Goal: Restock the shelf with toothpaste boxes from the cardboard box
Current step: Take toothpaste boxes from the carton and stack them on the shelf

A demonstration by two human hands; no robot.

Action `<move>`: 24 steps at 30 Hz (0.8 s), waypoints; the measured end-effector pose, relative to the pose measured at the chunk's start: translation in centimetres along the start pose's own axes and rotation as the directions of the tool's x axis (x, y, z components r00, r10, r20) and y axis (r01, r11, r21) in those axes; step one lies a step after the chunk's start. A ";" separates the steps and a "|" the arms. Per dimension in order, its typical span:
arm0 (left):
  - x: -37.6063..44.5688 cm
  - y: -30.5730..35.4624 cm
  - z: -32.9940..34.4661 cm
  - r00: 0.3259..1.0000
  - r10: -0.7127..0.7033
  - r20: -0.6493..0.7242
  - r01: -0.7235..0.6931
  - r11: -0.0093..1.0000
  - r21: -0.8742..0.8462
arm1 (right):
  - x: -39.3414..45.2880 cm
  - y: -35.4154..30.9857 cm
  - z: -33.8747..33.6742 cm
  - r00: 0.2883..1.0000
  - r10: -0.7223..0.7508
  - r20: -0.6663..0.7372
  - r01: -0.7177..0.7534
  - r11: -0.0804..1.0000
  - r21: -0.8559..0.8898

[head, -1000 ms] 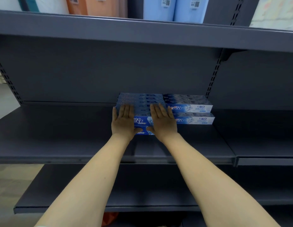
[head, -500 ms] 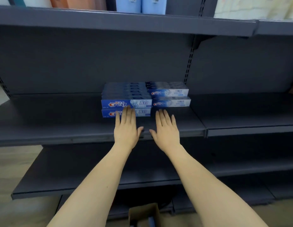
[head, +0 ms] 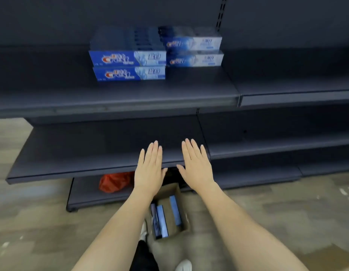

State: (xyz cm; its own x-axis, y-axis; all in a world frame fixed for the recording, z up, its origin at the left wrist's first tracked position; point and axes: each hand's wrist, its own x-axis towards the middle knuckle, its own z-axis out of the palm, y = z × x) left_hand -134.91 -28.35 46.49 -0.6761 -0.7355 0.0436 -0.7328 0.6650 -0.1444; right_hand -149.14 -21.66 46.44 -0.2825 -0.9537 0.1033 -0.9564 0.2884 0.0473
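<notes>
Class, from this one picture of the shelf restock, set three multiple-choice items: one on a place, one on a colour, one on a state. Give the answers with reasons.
1. Where does the cardboard box stand?
A. On the floor between the arms
B. On the top shelf
C. In the left hand

2. What colour is the bag under the lowest shelf?
A. Green
B. Red
C. White

3. How are the left hand and right hand?
A. Both gripping boxes
B. One holding a box
C. Both open, holding nothing

Answers: 1 A, it sits on the floor below the hands. 2 B, it shows red-orange. 3 C, the fingers are straight and empty.
</notes>
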 end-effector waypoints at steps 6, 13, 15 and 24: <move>-1.9 0.0 7.1 0.981 0.039 0.191 -0.036 0.999 -0.018 | -3.2 -0.9 6.9 0.969 -0.022 0.248 0.004 0.997 0.074; -2.1 1.0 18.1 0.921 0.182 0.343 -0.148 0.981 -0.123 | -5.4 -4.4 19.3 0.905 0.023 0.424 -0.073 0.992 0.102; -2.4 1.4 22.0 0.899 0.200 0.390 -0.160 0.978 -0.135 | -5.8 -5.3 23.7 0.895 0.022 0.447 -0.091 0.987 0.133; -2.1 4.0 38.1 0.828 0.284 0.484 -0.234 0.959 -0.162 | -5.6 -5.9 38.5 0.814 0.007 0.581 -0.135 0.975 0.176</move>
State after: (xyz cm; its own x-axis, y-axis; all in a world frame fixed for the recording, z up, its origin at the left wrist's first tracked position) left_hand -133.45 -29.06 8.20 -0.7301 -0.4831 -0.4834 -0.5571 0.8304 0.0115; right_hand -144.76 -21.33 7.36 -0.2801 -0.8236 -0.4931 -0.9077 0.3944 -0.1432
